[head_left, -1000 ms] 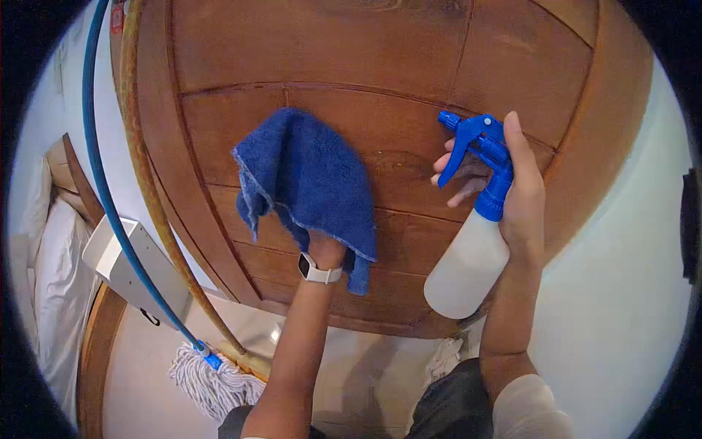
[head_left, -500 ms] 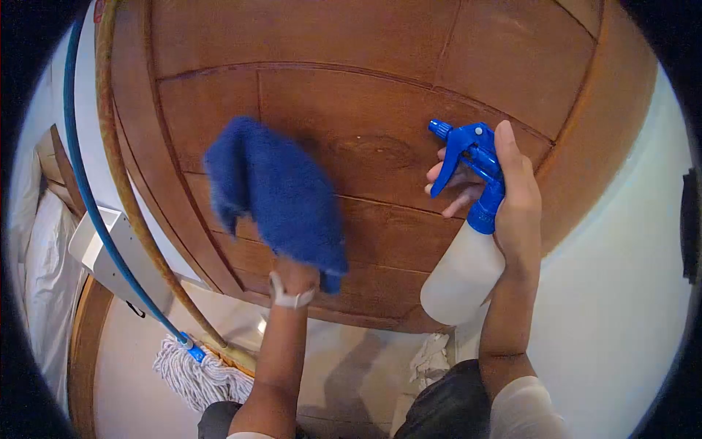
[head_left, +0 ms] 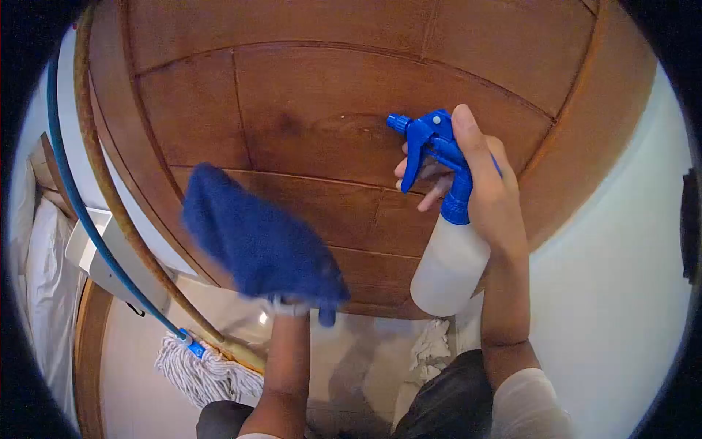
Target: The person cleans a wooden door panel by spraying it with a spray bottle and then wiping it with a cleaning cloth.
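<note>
A blue cloth (head_left: 256,234), blurred by motion, covers my left hand and moves with it in front of the brown wooden door (head_left: 307,124). The fingers are hidden under the fabric; just the forearm and a pale band (head_left: 290,306) at the wrist show below it. My right hand (head_left: 491,183) grips a spray bottle (head_left: 447,267) with a white body and a blue trigger head (head_left: 431,143). Its thumb points up behind the head, and fingers show around the neck and behind the trigger. The blue nozzle points left across the door.
A string mop (head_left: 201,373) lies on the pale floor at lower left. A blue pole (head_left: 91,227) and a brown pole (head_left: 121,212) rise along the left side, near a white dustpan (head_left: 99,249). Crumpled white material (head_left: 431,347) lies by my knee; a white wall (head_left: 614,293) stands right.
My left hand and the cloth have moved down and to the left over the door. My right hand and the spray bottle have shifted left, and the view has shifted slightly.
</note>
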The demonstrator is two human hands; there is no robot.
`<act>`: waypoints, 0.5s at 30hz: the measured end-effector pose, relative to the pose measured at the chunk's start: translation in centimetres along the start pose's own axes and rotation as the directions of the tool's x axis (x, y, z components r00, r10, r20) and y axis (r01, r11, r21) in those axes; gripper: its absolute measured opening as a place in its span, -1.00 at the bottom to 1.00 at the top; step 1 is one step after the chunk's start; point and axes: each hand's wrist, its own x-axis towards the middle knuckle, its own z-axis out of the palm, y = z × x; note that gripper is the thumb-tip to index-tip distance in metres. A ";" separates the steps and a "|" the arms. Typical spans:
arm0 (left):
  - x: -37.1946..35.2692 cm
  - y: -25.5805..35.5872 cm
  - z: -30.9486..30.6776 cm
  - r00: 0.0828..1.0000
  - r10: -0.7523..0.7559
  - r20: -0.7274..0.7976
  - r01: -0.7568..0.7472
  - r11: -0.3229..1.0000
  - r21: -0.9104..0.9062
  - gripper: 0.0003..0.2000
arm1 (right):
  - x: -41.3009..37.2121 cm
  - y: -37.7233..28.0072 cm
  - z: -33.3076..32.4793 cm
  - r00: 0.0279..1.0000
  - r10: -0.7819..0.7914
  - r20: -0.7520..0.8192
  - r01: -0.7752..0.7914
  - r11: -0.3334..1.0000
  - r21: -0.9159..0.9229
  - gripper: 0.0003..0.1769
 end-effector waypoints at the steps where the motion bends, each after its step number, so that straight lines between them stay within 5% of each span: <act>1: 0.9 0.5 0.9 1.000 0.030 0.005 -0.030 0.999 -0.013 -0.58 | -0.1 0.1 0.1 1.000 0.006 0.021 -0.005 1.000 -0.028 -0.18; 15: 5.0 4.9 -0.8 0.989 0.126 -0.079 -0.130 0.990 -0.052 -0.61 | -1.3 0.2 -0.5 0.998 0.026 0.053 -0.021 0.994 -0.103 -0.20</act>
